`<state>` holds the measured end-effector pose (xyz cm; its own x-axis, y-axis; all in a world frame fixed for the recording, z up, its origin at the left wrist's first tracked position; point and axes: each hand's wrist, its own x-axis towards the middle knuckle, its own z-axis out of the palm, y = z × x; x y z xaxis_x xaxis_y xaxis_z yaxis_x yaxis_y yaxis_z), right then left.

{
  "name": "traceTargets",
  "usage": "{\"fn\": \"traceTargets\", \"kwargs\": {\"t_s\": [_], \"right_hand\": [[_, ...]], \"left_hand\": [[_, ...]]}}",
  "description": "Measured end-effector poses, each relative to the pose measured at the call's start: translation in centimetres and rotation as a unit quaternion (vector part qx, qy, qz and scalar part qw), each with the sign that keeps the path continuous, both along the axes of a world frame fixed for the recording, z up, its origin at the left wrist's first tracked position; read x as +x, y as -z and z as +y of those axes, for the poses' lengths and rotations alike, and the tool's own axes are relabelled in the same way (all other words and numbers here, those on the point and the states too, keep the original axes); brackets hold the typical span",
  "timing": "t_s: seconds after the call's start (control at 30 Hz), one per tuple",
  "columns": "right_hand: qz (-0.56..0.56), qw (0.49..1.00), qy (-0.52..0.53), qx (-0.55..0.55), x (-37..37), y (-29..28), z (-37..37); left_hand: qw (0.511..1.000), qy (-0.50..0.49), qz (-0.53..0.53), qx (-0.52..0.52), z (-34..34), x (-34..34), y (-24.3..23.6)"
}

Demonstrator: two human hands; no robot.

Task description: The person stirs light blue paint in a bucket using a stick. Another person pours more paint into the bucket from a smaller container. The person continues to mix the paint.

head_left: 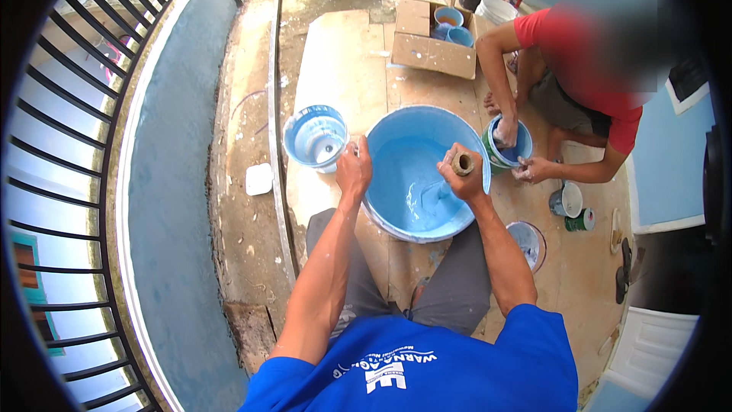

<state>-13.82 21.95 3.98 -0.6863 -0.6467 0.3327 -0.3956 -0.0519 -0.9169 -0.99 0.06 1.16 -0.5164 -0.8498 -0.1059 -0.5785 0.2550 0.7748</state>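
A: Where is the big round blue plastic tub (394, 131)?

B: On the tan floor (343, 46), just ahead of the person's grey cloth trousers (463, 278). It has wet light blue paint (412, 187) in it.

A: What are the hands doing?

B: The right hand (460, 177) has its fingers wrapped around a brown hollow round pole (463, 165) that points down into the paint. The left hand (354, 168) is at the tub's left rim — its fingers are curled and look like they pinch it.

A: What is near the tub?

B: Just left, a small round pail smeared with blue (300, 137). Just right, a person in a red shirt (568, 57) reaches into a round green-sided bucket (494, 154).

A: What could go wrong?

B: Paint could slop over if the pole swings too hard. The tub might tip if the left fingers slip. A bump could spill the bucket beside it.

A: Any writing?

B: White letters and a white badge on a blue cloth T-shirt (457, 370) below the tub, upside down from here. Right of the tub, a small round green tin (583, 220) has marks — too small to read.
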Motion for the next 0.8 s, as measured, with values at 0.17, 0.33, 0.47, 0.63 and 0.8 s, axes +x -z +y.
{"fn": "traceTargets", "kwargs": {"t_s": [0.17, 0.33, 0.47, 0.63, 0.8], "right_hand": [[0.124, 0.987, 0.085, -0.059, 1.1, 0.6, -6.1], [0.067, 0.966, 0.205, -0.145, 5.1, 0.8, -9.3], [-0.003, 0.978, 0.151, -0.144, 9.5, 1.0, -7.4], [-0.064, 0.993, 0.009, -0.096, 12.9, -0.4, -1.9], [-0.091, 0.994, 0.031, -0.043, 8.6, -0.9, 1.1]], "left_hand": [[1.0, -0.014, 0.0, 0.005, -0.5, 0.3, 0.3], [1.0, -0.017, -0.001, 0.005, -0.6, 0.3, 0.3], [1.0, -0.02, -0.005, 0.019, -0.2, 0.3, -0.1], [1.0, -0.015, -0.004, 0.02, -0.5, 0.7, 0.3], [0.999, -0.021, 0.021, 0.016, -0.1, 0.5, 0.2]]}}
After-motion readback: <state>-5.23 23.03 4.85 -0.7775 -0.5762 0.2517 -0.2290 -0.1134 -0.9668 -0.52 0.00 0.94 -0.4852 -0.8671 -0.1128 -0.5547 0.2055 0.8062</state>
